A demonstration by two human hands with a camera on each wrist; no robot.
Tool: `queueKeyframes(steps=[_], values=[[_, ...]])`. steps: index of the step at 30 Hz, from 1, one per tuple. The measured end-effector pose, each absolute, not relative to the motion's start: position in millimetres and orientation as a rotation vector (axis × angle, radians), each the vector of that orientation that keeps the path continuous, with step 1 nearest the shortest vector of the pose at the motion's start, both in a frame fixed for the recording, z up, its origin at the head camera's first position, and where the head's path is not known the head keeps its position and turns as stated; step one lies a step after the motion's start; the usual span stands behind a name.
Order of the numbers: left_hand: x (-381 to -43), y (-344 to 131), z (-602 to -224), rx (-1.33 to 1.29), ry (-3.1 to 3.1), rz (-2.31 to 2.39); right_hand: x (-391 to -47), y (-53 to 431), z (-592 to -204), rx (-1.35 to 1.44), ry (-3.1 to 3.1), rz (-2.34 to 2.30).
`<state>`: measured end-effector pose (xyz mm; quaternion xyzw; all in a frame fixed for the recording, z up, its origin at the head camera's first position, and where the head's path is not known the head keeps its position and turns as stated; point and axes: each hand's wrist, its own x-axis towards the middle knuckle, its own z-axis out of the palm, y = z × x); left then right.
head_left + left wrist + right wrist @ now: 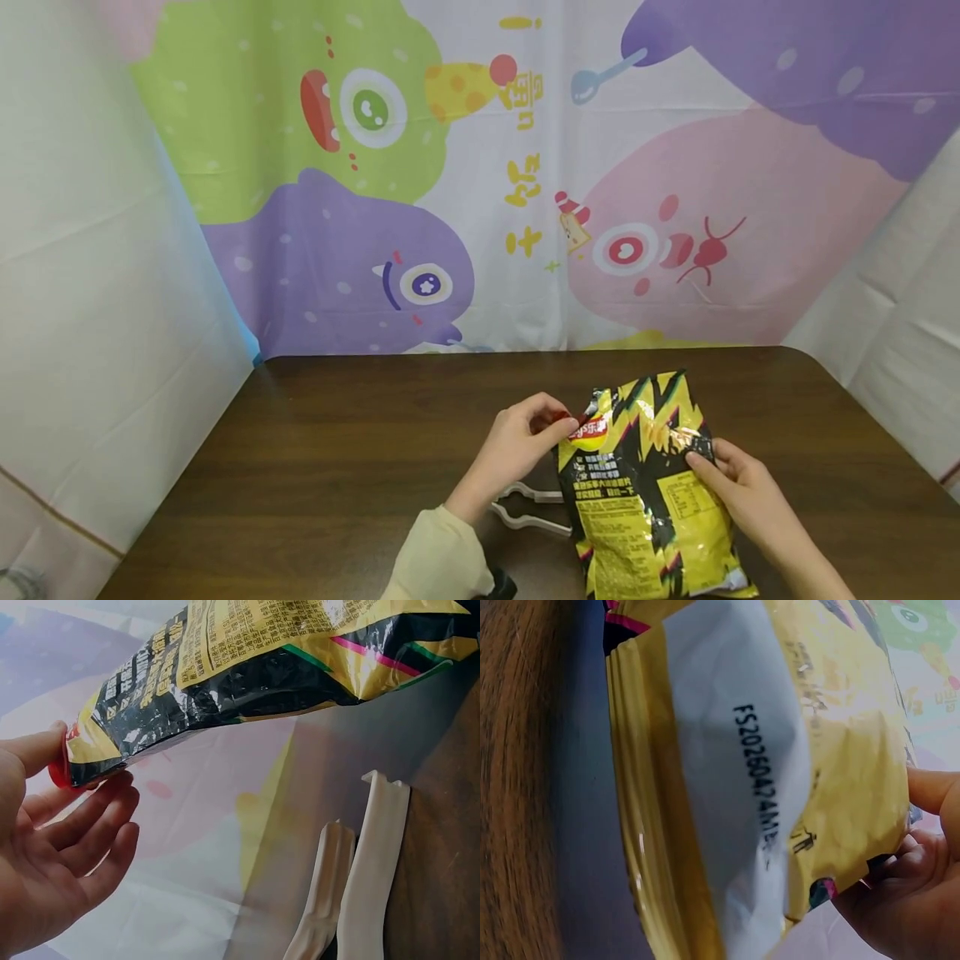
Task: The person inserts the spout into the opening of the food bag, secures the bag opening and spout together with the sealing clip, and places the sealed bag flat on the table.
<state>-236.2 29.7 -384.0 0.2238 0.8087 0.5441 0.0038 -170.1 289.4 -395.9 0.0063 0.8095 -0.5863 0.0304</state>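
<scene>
A yellow and black chip bag (622,500) is held up over the table, its printed back toward the head camera. My left hand (517,442) pinches its upper left corner between thumb and fingers; a small red piece (60,766) shows at that corner in the left wrist view. On the bag's right edge, my right hand (742,492) grips with the thumb in front and the fingers partly behind. The right wrist view shows the bag's crimped end and a white strip (739,780) with a printed code. Pale tongs (525,521) lie left of the bag, partly hidden behind it.
The dark wooden table (360,467) spreads beneath both hands. A cartoon-printed curtain (480,275) hangs at its far edge, and white cloth (97,250) walls in the sides. A small black thing (501,583) shows beside the left sleeve.
</scene>
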Motion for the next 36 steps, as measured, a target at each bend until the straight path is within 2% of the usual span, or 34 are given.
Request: queueKeyframes(steps=[7, 14, 23, 36], values=[[-234.2, 31.5, -383.7, 0.717, 2.498, 1.72, -170.1, 288.5, -396.5, 0.023, 2.525, -1.796], [-218.8, 36.4, -364.6, 0.672, 2.486, 1.796, -169.8, 289.0, -397.4, 0.021, 2.508, -1.797], [-230.0, 44.8, -387.2, 0.582, 2.436, 1.873, -171.4, 290.0, -396.9, 0.022, 2.51, -1.78], [-230.2, 43.8, -392.2, 0.571, 2.44, 1.89, -171.7, 290.7, -395.0, 0.049, 2.567, -1.796]])
